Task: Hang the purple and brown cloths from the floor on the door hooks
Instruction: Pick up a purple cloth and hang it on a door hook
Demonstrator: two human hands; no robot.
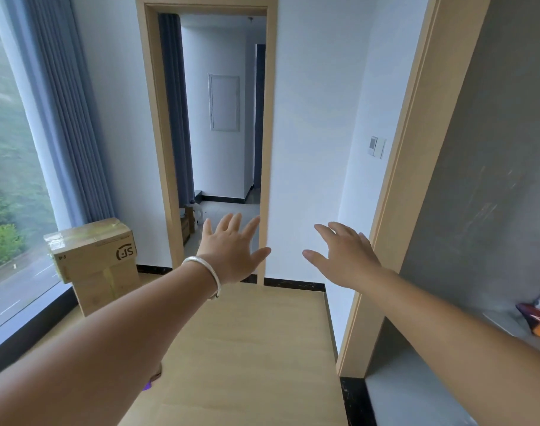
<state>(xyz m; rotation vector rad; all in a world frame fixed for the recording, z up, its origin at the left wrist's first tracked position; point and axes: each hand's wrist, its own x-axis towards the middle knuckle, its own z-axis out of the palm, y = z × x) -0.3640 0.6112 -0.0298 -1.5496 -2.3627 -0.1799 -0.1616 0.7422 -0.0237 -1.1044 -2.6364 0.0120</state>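
Both my arms stretch forward over the wooden floor (247, 348). My left hand (231, 250), with a silver bangle on the wrist, is spread flat with straight fingers and holds nothing. My right hand (344, 256) is likewise spread and empty. Under my left forearm a small purple patch (147, 386) with a brown bit (157, 375) above it peeks out on the floor; most of both is hidden by the arm. No door hooks are visible.
An open doorway (219, 149) with a light wood frame lies straight ahead. Stacked cardboard boxes (93, 259) stand at the left by the window and blue curtain (66, 118). A wooden post (413, 179) and grey recessed shelf (446, 395) are at the right.
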